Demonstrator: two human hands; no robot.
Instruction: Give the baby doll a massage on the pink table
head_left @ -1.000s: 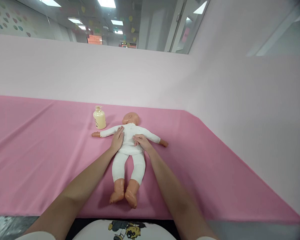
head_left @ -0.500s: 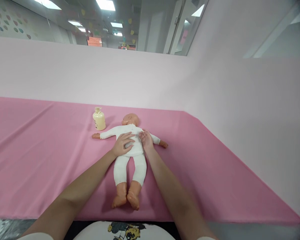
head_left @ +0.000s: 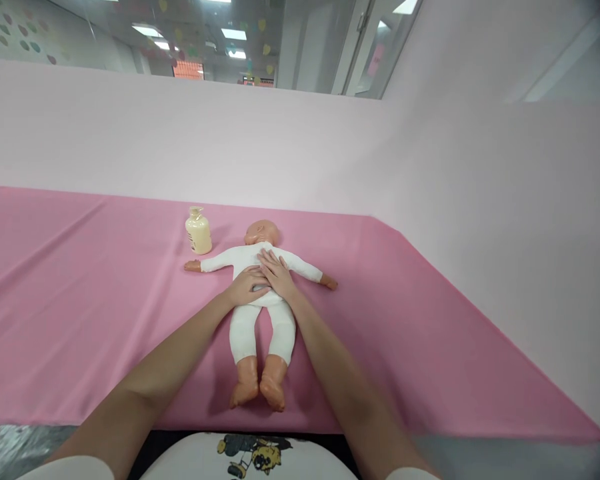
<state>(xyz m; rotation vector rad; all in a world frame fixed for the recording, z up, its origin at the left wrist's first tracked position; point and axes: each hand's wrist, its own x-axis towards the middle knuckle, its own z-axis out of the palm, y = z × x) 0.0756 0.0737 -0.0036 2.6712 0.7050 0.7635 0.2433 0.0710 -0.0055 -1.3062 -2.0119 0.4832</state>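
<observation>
An indoor training or demonstration room inside an office-like building. A long table draped in smooth pink cloth (head_left: pixel 80 300) fills the foreground, closed in by plain pale pink partition walls (head_left: pixel 230 147) from 10 to 3 o'clock. Above the partition, at 11 to 12 o'clock, glass panels (head_left: pixel 330 47) show corridors with rectangular ceiling lights (head_left: pixel 145 30). Small coloured paper shapes (head_left: pixel 10 33) dot a wall at 10 o'clock.

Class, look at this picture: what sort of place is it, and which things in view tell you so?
Probably an infant-care training room: a baby doll in white lies on a pink-covered table, a cream bottle stands beside it, and an office-like interior shows behind glass.
</observation>
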